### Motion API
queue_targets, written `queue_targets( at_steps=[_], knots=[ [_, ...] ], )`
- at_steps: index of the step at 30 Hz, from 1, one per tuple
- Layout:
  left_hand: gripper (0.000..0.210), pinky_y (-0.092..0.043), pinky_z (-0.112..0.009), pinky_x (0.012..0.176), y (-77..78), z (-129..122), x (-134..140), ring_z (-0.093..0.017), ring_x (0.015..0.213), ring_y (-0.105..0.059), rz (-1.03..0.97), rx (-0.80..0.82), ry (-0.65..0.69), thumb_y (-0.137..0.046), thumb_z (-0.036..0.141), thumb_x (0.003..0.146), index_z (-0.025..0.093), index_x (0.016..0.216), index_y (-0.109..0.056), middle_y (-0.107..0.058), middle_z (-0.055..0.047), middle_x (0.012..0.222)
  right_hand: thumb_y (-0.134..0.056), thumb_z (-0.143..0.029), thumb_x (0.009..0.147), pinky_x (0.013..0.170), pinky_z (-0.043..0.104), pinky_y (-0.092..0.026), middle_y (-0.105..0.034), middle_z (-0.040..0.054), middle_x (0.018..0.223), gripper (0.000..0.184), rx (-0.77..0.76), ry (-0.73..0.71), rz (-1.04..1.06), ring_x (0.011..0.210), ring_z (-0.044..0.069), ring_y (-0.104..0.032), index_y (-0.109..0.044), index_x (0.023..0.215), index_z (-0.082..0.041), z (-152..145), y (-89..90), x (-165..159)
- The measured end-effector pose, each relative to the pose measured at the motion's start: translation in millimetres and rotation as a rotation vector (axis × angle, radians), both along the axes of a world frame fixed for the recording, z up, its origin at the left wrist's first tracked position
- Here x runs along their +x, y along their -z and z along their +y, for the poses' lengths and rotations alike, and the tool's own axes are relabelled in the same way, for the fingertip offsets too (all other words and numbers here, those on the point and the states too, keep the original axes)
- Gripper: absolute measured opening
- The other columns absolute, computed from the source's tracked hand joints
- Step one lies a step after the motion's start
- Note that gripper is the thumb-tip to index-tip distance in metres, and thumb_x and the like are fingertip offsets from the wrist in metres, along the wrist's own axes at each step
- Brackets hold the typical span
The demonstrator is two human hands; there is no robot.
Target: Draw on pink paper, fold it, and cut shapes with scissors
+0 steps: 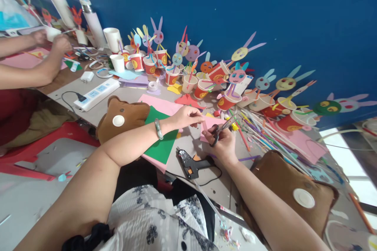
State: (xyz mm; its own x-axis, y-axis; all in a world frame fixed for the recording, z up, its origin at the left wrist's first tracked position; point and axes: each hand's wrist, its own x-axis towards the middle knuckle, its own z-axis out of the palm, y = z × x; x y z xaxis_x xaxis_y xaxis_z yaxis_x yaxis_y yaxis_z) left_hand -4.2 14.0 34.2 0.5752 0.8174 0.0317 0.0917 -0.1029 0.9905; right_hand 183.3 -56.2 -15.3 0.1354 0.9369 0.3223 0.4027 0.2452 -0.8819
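My left hand point(186, 117) is closed in a pinch, with a green stone bangle on the wrist. Between it and my right hand shows a small pink paper strip point(205, 125), its near end at the left fingertips. Black-handled scissors point(217, 131) are in my right hand point(224, 146), blades pointing up and away. Under the hands lies pink paper point(204, 138). Closer to me, a black hot glue gun point(191, 164) rests at the table edge, left of my right wrist. Green paper point(160, 147) spreads beneath my left forearm.
Paper cups with rabbit-faced figures point(235, 76) line the blue wall. Pipe cleaners point(265, 133) lie loose at right. Brown cushions point(122, 115) flank the workspace. A white power strip point(97, 94) sits at left, near a co-worker's hands point(60, 45).
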Motion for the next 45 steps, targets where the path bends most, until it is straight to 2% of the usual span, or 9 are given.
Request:
queue_targets(
  at_steps=[4,9,16,24,29,33,40,42,45],
  knots=[
    [0.024,-0.044,-0.018,0.056,0.3,-0.9,-1.1,-0.007,0.059,-0.059,-0.036,-0.008,0.012,-0.067,0.032,0.088,0.010,0.079,-0.066,-0.063,-0.001,0.064,-0.077,-0.032,0.073,0.053,0.028,-0.044,-0.061,-0.0020,0.063,0.022,-0.013,0.009,-0.001,0.054,0.013,-0.054,-0.059,0.074,-0.021,-0.1,0.5,-0.1],
    [0.026,-0.043,-0.019,0.054,14.0,1.7,5.7,-0.007,0.056,-0.058,-0.054,-0.045,0.161,-0.075,0.034,0.081,0.008,0.082,-0.069,-0.065,-0.002,0.065,-0.079,-0.033,0.071,0.051,0.027,-0.046,-0.061,-0.0022,0.062,0.025,-0.043,0.005,0.037,0.052,0.013,-0.054,-0.058,0.075,-0.021,0.1,0.5,-1.4],
    [0.028,-0.045,-0.019,0.056,26.8,5.3,9.8,-0.008,0.057,-0.059,-0.046,-0.022,0.193,-0.077,0.034,0.079,0.008,0.078,-0.068,-0.066,-0.003,0.064,-0.081,-0.035,0.069,0.052,0.028,-0.050,-0.063,-0.0011,0.065,0.026,-0.027,-0.059,0.118,0.054,0.014,-0.057,-0.060,0.076,-0.022,0.9,0.0,-3.6],
    [0.018,-0.041,-0.018,0.053,19.0,2.1,8.7,-0.008,0.054,-0.058,-0.004,0.001,0.153,-0.074,0.024,0.081,0.008,0.077,-0.069,-0.065,-0.002,0.062,-0.081,-0.036,0.070,0.051,0.028,-0.049,-0.063,-0.0008,0.065,0.025,-0.028,-0.022,0.101,0.054,0.014,-0.057,-0.061,0.078,-0.022,0.9,0.1,-2.7],
    [0.022,-0.042,-0.019,0.053,13.1,0.4,6.7,-0.008,0.054,-0.057,-0.003,0.010,0.135,-0.074,0.028,0.081,0.008,0.075,-0.068,-0.062,-0.001,0.059,-0.079,-0.035,0.073,0.051,0.026,-0.046,-0.061,-0.0016,0.064,0.023,-0.027,0.000,0.051,0.053,0.013,-0.054,-0.060,0.076,-0.021,1.4,2.0,-1.4],
    [0.025,-0.043,-0.019,0.055,6.6,0.5,3.6,-0.007,0.056,-0.056,-0.014,0.016,0.060,-0.074,0.031,0.082,0.009,0.072,-0.066,-0.063,-0.002,0.061,-0.078,-0.035,0.073,0.053,0.026,-0.044,-0.061,-0.0014,0.066,0.024,0.000,0.022,0.006,0.057,0.013,-0.054,-0.060,0.077,-0.020,2.2,2.6,-0.1],
    [0.019,-0.044,-0.016,0.054,-10.3,-6.8,-0.8,-0.007,0.060,-0.057,0.016,-0.084,-0.033,-0.073,0.026,0.083,0.010,0.078,-0.064,-0.061,0.001,0.063,-0.076,-0.031,0.075,0.055,0.028,-0.043,-0.061,-0.0014,0.066,0.019,0.009,0.020,-0.012,0.057,0.013,-0.053,-0.060,0.075,-0.020,2.8,4.3,2.1],
    [0.019,-0.043,-0.016,0.054,-9.3,-6.9,-0.3,-0.006,0.058,-0.057,0.007,-0.083,-0.023,-0.070,0.026,0.085,0.010,0.078,-0.064,-0.060,0.001,0.062,-0.076,-0.031,0.075,0.055,0.028,-0.043,-0.061,-0.0012,0.066,0.019,0.009,0.023,-0.008,0.057,0.013,-0.053,-0.060,0.076,-0.020,2.8,4.8,2.2],
    [0.022,-0.042,-0.017,0.053,0.9,-3.4,2.7,-0.006,0.056,-0.056,-0.028,-0.057,0.002,-0.070,0.029,0.086,0.010,0.076,-0.064,-0.060,0.000,0.061,-0.076,-0.031,0.074,0.055,0.027,-0.044,-0.062,-0.0011,0.067,0.019,-0.002,0.024,0.004,0.057,0.013,-0.054,-0.060,0.076,-0.020,2.3,4.7,1.2]
  ],
)
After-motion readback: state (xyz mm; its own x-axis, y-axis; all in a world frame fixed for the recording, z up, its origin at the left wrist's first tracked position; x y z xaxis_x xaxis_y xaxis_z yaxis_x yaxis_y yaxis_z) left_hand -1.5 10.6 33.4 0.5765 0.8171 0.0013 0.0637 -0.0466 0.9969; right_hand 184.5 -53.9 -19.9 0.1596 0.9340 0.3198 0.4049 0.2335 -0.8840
